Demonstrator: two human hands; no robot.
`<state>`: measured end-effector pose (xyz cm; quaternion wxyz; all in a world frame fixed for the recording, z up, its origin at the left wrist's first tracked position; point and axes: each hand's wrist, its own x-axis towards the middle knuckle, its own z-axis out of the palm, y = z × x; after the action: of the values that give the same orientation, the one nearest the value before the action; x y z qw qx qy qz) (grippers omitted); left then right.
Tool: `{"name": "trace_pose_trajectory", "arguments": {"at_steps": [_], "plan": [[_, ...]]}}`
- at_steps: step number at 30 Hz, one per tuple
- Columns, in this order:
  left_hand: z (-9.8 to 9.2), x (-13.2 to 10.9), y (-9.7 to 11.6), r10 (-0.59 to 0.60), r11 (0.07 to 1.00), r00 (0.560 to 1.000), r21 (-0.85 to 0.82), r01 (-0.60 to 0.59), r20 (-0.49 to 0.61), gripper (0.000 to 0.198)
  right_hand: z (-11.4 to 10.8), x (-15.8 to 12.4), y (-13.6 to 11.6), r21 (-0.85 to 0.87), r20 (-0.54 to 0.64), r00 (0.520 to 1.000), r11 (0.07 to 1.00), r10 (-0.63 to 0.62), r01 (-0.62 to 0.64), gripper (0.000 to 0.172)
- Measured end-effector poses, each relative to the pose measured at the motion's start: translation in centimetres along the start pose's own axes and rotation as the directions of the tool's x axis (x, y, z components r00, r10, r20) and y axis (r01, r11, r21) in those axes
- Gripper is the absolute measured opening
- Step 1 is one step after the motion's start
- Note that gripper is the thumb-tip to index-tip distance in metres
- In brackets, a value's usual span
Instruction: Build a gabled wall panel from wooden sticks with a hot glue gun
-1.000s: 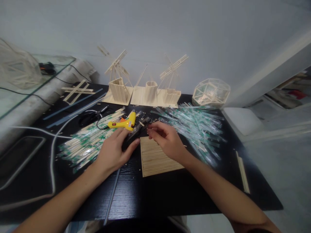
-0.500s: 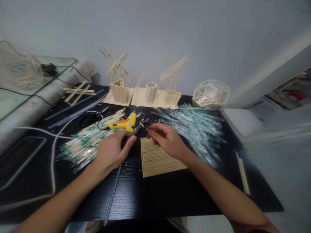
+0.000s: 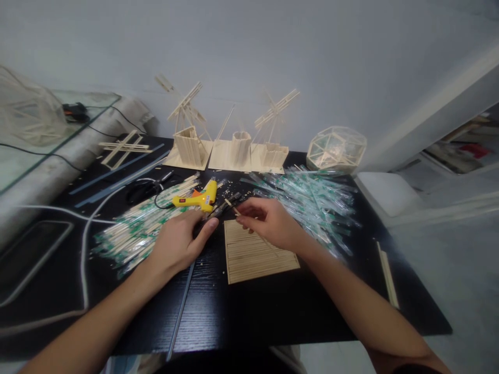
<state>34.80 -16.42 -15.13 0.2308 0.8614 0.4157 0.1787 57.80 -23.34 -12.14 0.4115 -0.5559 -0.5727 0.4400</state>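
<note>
Currently on worktop: one glue gun, one wooden panel, one wrapper pile.
Left hand: thumb spread, beside one black tool; cannot tell whether gripping.
Right hand: fingertips pinching one thin stick over the wooden panel.

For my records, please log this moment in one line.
left hand: at dark tool; right hand: holds thin stick; slatted panel: on table

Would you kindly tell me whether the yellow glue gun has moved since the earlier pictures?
No: against the left wooden base board behind it, the yellow glue gun shows no visible shift in any direction.
</note>
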Motion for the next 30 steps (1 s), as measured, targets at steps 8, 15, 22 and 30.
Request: {"name": "trace_pose_trajectory", "arguments": {"at_steps": [8,15,22,30], "plan": [[-0.02,0.1,-0.13,0.01,1.0,1.0,0.022,-0.01,0.015,0.054,-0.94,-0.07,-0.31,-0.091,0.066,0.997,0.995,0.034,-0.028,0.012],[0.2,-0.06,-0.43,0.054,0.998,0.998,0.036,-0.053,-0.032,0.051,-0.67,-0.13,0.15,-0.092,0.03,0.999,0.995,-0.033,0.036,0.023],[0.17,-0.23,-0.42,0.062,0.998,0.997,0.025,-0.061,-0.036,0.054,-0.54,-0.13,-0.06,-0.083,-0.001,1.0,0.996,-0.03,0.03,0.024],[-0.12,-0.05,-0.09,0.031,0.999,0.999,0.043,-0.032,0.013,0.053,-0.35,-0.15,-0.17,-0.081,0.023,1.0,0.997,0.003,-0.001,0.017]]}}
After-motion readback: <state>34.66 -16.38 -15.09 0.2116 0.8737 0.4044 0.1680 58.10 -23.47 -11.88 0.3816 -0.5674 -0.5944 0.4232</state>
